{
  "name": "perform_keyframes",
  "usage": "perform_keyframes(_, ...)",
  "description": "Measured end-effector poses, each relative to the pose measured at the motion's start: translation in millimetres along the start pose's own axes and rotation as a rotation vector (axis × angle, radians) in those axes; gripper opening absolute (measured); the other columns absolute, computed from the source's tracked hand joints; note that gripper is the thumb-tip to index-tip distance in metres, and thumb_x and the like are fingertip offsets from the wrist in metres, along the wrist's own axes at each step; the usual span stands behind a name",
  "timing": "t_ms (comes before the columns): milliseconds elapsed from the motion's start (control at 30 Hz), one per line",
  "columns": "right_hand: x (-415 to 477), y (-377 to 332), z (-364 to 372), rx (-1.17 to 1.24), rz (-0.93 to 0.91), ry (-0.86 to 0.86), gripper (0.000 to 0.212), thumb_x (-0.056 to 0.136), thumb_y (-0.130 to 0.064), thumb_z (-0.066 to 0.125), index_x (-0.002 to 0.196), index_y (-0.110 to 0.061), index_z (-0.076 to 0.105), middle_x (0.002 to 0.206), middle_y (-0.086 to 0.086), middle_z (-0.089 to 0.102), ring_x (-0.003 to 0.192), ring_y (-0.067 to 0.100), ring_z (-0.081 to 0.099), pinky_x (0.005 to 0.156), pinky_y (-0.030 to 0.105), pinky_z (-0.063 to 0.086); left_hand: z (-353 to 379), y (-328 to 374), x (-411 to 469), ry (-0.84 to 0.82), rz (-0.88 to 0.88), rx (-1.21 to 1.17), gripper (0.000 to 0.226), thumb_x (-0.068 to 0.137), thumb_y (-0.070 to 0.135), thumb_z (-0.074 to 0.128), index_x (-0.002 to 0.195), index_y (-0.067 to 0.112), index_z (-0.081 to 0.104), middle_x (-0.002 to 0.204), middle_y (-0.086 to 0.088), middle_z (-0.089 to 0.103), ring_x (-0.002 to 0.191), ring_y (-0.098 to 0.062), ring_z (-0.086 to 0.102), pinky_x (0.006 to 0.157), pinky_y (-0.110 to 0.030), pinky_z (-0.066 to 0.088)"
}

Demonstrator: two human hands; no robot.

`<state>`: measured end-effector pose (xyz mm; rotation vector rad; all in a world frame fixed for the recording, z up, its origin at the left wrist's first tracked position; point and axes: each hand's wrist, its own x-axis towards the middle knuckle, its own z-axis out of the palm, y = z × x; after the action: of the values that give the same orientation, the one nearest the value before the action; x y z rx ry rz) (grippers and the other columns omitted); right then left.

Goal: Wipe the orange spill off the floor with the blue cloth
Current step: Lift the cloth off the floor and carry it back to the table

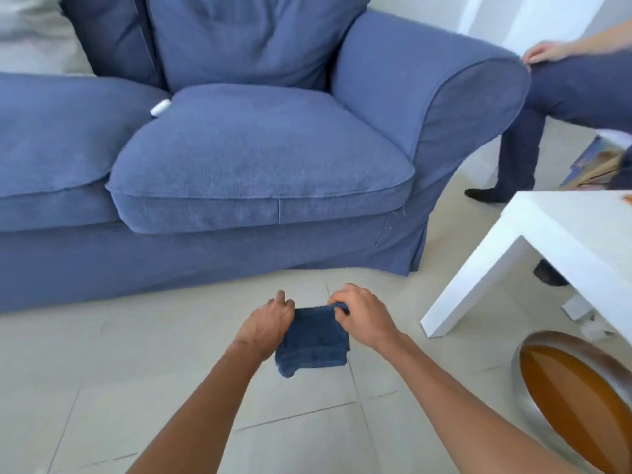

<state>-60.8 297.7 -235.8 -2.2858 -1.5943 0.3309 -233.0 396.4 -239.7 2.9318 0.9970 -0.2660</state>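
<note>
A folded dark blue cloth (313, 340) hangs above the pale tiled floor (136, 371), held by its top edge. My left hand (268, 321) pinches the cloth's upper left corner. At the upper right corner my right hand (362, 316) grips it. No orange spill shows on the floor tiles around my hands. A small orange mark (627, 198) lies on the white table's top at the right edge of the view.
A blue sofa (256, 159) fills the space ahead, with a small white object (160, 107) between its cushions. A white low table (561, 241) stands to the right. A metal bowl of amber liquid (574, 398) sits on the floor under it. A seated person's legs (533, 131) are beside the sofa arm.
</note>
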Motion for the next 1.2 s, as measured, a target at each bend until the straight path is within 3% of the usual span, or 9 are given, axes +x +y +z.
perform_keyframes(133,-24,-2,-95,0.014,0.002,0.073,0.020,0.090,-0.014,0.060,0.098,-0.024,0.074,0.099,-0.003,0.071,0.092,0.021,0.064,0.077,0.038,0.055,-73,19,4,0.127,0.033,-0.133,0.030,0.089,0.001,0.054,0.118,0.009,0.053,0.118,-0.010,0.046,0.102,-0.029,0.058,0.077,-0.035,0.043)
perform_keyframes(367,-112,24,-267,-0.009,0.169,0.283,0.016,0.090,-0.018,0.066,0.100,-0.024,0.076,0.099,0.001,0.076,0.087,0.023,0.068,0.083,0.042,0.058,-222,110,6,0.374,0.349,-0.172,0.020,0.093,0.009,0.050,0.105,0.012,0.065,0.100,-0.012,0.070,0.092,-0.034,0.062,0.073,-0.038,0.045)
perform_keyframes(500,-189,45,-343,-0.054,0.274,0.412,0.013,0.092,-0.017,0.068,0.102,-0.020,0.076,0.101,-0.001,0.073,0.085,0.019,0.066,0.066,0.029,0.055,-291,194,2,0.396,0.537,-0.190,0.020,0.094,0.011,0.049,0.107,0.011,0.065,0.107,-0.012,0.068,0.098,-0.034,0.061,0.077,-0.037,0.043)
perform_keyframes(667,-294,73,-410,-0.043,0.451,0.516,0.015,0.091,-0.013,0.066,0.093,-0.025,0.074,0.091,-0.004,0.070,0.070,0.023,0.072,0.056,0.043,0.062,-346,303,-17,0.415,0.764,-0.172,0.024,0.089,0.005,0.056,0.110,0.010,0.066,0.112,-0.011,0.067,0.104,-0.033,0.061,0.080,-0.036,0.044)
perform_keyframes(767,-354,87,-434,-0.001,0.552,0.596,0.016,0.092,-0.008,0.061,0.091,-0.019,0.073,0.088,0.000,0.070,0.064,0.020,0.073,0.051,0.039,0.062,-362,368,-34,0.466,0.835,-0.150,0.022,0.088,0.005,0.055,0.106,0.009,0.066,0.110,-0.011,0.067,0.101,-0.035,0.060,0.078,-0.040,0.049)
perform_keyframes(900,-408,101,-452,-0.032,0.635,0.721,0.021,0.089,-0.003,0.059,0.092,-0.017,0.075,0.087,0.005,0.073,0.064,0.022,0.073,0.054,0.042,0.063,-374,435,-62,0.549,0.867,-0.204,0.021,0.088,0.001,0.053,0.102,0.008,0.068,0.104,-0.012,0.067,0.093,-0.033,0.061,0.064,-0.035,0.039)
perform_keyframes(1033,-442,110,-447,-0.165,0.705,0.874,0.025,0.084,-0.005,0.059,0.088,-0.023,0.074,0.087,-0.003,0.074,0.073,0.022,0.067,0.064,0.043,0.060,-364,476,-76,0.610,0.900,-0.311,0.027,0.084,-0.003,0.052,0.098,0.010,0.071,0.098,-0.012,0.070,0.089,-0.033,0.064,0.067,-0.039,0.049)
perform_keyframes(1133,-465,106,-401,-0.169,0.737,0.805,0.024,0.082,-0.007,0.059,0.086,-0.025,0.074,0.086,-0.007,0.072,0.076,0.018,0.063,0.065,0.034,0.054,-324,478,-82,0.463,0.956,-0.316,0.031,0.084,-0.001,0.056,0.103,0.017,0.075,0.103,-0.006,0.073,0.092,-0.027,0.065,0.078,-0.035,0.054)
perform_keyframes(1200,-478,101,-350,-0.148,0.757,0.639,0.020,0.082,-0.009,0.063,0.089,-0.025,0.073,0.090,-0.006,0.070,0.080,0.017,0.063,0.068,0.033,0.052,-286,468,-85,0.325,0.985,-0.240,0.028,0.086,0.006,0.063,0.106,0.019,0.075,0.108,-0.003,0.072,0.094,-0.023,0.066,0.082,-0.030,0.054)
